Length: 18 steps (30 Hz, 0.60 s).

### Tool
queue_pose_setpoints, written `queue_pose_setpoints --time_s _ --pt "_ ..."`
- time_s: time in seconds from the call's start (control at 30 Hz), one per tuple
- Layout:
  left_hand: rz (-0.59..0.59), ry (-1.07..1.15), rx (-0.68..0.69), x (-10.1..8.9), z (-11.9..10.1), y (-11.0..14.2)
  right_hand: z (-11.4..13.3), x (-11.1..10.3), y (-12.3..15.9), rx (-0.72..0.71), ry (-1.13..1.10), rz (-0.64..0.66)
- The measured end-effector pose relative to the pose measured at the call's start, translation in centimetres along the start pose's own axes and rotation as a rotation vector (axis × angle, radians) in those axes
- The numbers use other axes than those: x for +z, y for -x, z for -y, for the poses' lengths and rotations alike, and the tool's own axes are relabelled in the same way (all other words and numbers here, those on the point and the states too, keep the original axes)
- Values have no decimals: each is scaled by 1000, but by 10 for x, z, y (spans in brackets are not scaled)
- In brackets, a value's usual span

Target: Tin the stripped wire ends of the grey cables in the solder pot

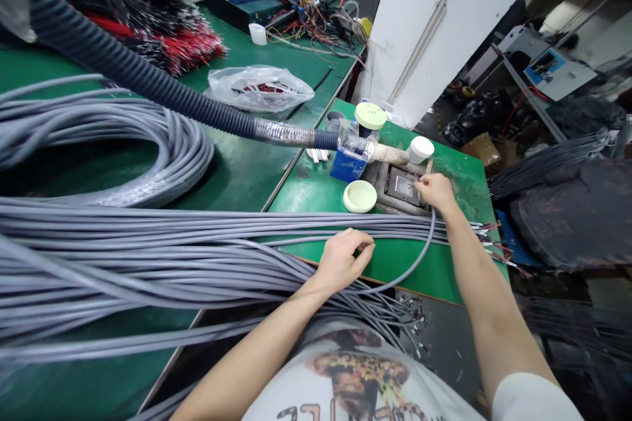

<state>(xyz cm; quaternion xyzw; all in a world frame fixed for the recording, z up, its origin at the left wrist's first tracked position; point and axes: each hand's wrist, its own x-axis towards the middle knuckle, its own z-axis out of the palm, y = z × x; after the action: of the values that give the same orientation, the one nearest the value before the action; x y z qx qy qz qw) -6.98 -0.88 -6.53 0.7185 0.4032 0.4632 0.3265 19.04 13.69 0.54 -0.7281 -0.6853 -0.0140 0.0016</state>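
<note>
- While the left hand lies over the cables, a long bundle of grey cables stretches away left of its fingers, with a grey cable coil and a corrugated blue hose beyond.
- Past those fingers, a heap of red-and-black wires and a clear plastic bag lie on the green bench.
- Left fingers curl with their tips close together at a thin grey cable; whether they grip it, I cannot tell.
- That cable curves right and up, its end reaching the right hand.
- Right fingers sit pressed together, pinching the cable near its thin coloured wires, just above a dark metal fixture.
- Left of those fingers stand a pale green lid and a blue-wrapped container.
- Just above them sits a white cap.
- Right of the fingers, stripped cable ends fan out past the bench edge.
</note>
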Motion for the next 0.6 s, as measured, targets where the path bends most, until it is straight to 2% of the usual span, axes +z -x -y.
queue_pose_setpoints --time_s 0.13,0.4,0.6 --pt "-1 -5 0 0 0 -1 -3 11 -4 23 22 31" --pt "-10 -7 0 -1 -1 -2 -6 17 -7 31 4 52" --pt "-13 -8 1 0 -1 -1 -4 9 -4 5 -75 23"
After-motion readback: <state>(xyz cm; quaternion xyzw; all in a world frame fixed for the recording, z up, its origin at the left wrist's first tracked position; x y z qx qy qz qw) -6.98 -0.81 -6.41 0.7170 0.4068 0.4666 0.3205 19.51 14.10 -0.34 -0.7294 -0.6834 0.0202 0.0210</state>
